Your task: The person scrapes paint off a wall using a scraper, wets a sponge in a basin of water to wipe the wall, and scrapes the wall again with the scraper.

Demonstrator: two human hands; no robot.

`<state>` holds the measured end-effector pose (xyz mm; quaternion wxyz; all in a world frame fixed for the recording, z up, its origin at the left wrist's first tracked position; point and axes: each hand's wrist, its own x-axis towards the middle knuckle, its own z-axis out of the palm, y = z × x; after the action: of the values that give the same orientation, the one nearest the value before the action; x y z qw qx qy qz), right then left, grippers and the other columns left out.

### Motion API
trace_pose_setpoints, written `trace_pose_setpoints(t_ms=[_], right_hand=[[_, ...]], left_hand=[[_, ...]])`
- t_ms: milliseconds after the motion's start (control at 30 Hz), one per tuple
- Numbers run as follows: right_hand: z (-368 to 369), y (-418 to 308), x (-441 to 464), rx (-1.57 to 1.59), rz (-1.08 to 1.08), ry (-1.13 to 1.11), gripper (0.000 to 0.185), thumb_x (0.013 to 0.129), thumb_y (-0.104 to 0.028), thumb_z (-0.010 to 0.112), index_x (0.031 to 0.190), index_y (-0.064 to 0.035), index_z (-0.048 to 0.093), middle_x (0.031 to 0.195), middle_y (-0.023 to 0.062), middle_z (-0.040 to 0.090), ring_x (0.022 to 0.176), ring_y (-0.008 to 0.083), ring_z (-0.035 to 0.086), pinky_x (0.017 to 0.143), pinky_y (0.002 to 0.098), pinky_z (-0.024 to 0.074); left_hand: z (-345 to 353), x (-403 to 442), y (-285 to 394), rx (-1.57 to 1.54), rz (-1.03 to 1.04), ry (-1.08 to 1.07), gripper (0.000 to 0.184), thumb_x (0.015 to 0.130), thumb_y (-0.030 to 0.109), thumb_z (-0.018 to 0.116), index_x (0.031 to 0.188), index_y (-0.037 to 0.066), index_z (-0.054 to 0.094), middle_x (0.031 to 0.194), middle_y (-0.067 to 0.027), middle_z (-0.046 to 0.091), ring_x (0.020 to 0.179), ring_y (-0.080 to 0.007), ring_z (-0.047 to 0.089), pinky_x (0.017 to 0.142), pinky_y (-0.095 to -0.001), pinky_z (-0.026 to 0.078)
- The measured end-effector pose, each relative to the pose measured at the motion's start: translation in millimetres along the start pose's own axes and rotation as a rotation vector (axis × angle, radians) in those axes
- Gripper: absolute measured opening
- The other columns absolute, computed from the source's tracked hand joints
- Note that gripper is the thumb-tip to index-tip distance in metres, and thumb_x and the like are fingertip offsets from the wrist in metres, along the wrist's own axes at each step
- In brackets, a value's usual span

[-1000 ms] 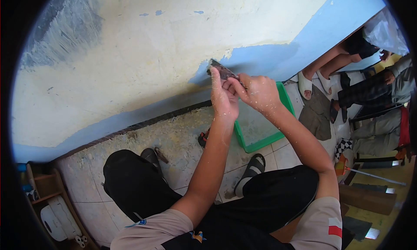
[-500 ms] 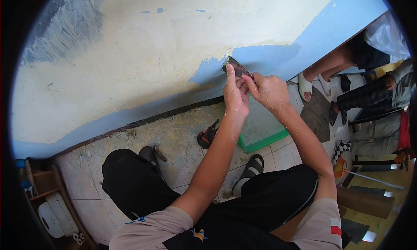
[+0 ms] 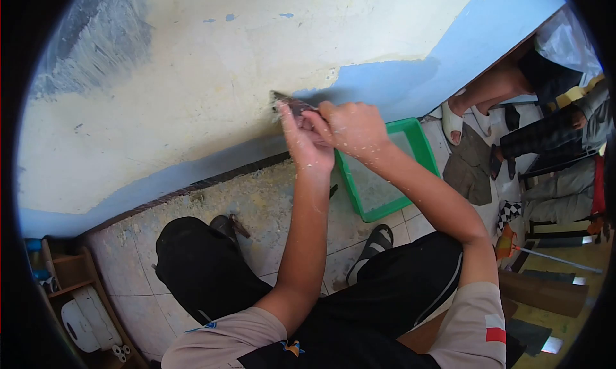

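Note:
Both my hands are on a dark scraper [image 3: 296,105], its blade edge against the wall [image 3: 192,74]. My left hand [image 3: 309,148] is closed about the blade end, one finger stretched along it. Just to the right, my right hand [image 3: 358,128] is wrapped round the handle end, which its fingers mostly hide. Pale flakes stick to both hands and forearms. Around the blade the wall is cream, with a ragged edge of blue paint [image 3: 385,80] to the right.
A green tray [image 3: 383,212] stands on the tiled floor below my right forearm. Paint flakes [image 3: 256,196] litter the floor along the wall. A brown cloth [image 3: 468,167] lies further right, near other people's feet [image 3: 453,122]. A wooden shelf [image 3: 67,257] is at lower left.
My hands and the scraper have moved left along the wall, off the blue edge onto cream. More of the green tray shows; the dark-and-red object on the floor is now mostly hidden behind my left arm.

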<state>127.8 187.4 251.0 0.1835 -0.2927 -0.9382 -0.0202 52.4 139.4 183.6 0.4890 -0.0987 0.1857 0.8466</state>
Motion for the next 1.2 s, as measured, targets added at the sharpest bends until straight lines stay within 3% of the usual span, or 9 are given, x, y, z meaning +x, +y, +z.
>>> trace_pose_setpoints(t_ms=[100,167,233,400,433,467,567,1200], right_hand=[[19,-27,13,0.069,-0.069,-0.03,0.044,0.092,-0.047,0.057,0.07,-0.0092,0.062,0.056,0.0149,0.061,0.051,0.036,0.062,0.046,0.0455,0.0493],[22,-36,17,0.085,-0.11,-0.029,0.045,0.092,-0.048,0.057,0.07,-0.0089,0.062,0.056,0.0151,0.061,0.05,0.0359,0.062,0.045,0.0452,0.0493],[18,-34,13,0.077,-0.086,-0.054,0.045,0.092,-0.047,0.057,0.069,-0.0094,0.06,0.056,0.0141,0.061,0.05,0.0355,0.062,0.045,0.0452,0.049],[5,9,-17,0.021,-0.002,0.042,0.041,0.091,-0.045,0.06,0.069,-0.0099,0.062,0.055,0.0139,0.06,0.05,0.0351,0.061,0.045,0.0459,0.0479],[-1,20,-24,0.019,-0.01,0.042,0.041,0.091,-0.045,0.06,0.069,-0.0099,0.062,0.055,0.0139,0.06,0.05,0.0351,0.061,0.045,0.0459,0.0479],[-7,30,-31,-0.007,0.053,0.023,0.041,0.091,-0.044,0.061,0.069,-0.0093,0.062,0.055,0.0146,0.06,0.051,0.0358,0.061,0.046,0.046,0.0478],[-17,50,-39,-0.04,0.144,-0.017,0.041,0.092,-0.043,0.06,0.07,-0.0083,0.062,0.055,0.0157,0.059,0.052,0.0375,0.06,0.047,0.0461,0.0474],[-12,61,-43,-0.082,0.187,-0.062,0.045,0.094,-0.046,0.054,0.071,-0.009,0.062,0.056,0.0163,0.061,0.053,0.0386,0.062,0.048,0.0484,0.0485]], left_hand=[[-23,2,35,-0.031,0.069,-0.025,0.049,0.091,0.065,0.054,0.091,0.016,0.062,0.082,0.0027,0.063,0.081,-0.0112,0.061,0.074,-0.0289,0.05],[-45,12,45,0.024,0.059,-0.161,0.049,0.092,0.065,0.052,0.089,0.017,0.061,0.079,0.0027,0.063,0.078,-0.0111,0.061,0.072,-0.0291,0.05],[-28,4,40,0.002,0.107,-0.077,0.047,0.092,0.064,0.053,0.087,0.017,0.06,0.079,0.0027,0.063,0.076,-0.0109,0.06,0.07,-0.0286,0.05],[-3,-7,-3,0.068,-0.012,0.001,0.047,0.086,0.063,0.063,0.091,0.016,0.061,0.081,0.0012,0.065,0.076,-0.0127,0.063,0.069,-0.0295,0.051],[5,-10,-16,0.065,-0.072,0.03,0.042,0.089,0.058,0.063,0.09,0.016,0.062,0.082,0.0025,0.066,0.076,-0.0114,0.063,0.07,-0.0283,0.052],[0,0,-35,0.081,-0.101,0.021,0.048,0.085,0.064,0.065,0.091,0.016,0.062,0.079,0.0017,0.065,0.075,-0.0132,0.064,0.068,-0.0287,0.05],[17,-4,-56,0.129,-0.223,0.061,0.046,0.086,0.062,0.065,0.091,0.017,0.062,0.082,0.0011,0.066,0.077,-0.0125,0.064,0.071,-0.0275,0.049],[11,7,-61,0.146,-0.292,0.007,0.048,0.083,0.065,0.066,0.089,0.018,0.061,0.081,0.0021,0.065,0.078,-0.013,0.063,0.08,-0.0321,0.046]])
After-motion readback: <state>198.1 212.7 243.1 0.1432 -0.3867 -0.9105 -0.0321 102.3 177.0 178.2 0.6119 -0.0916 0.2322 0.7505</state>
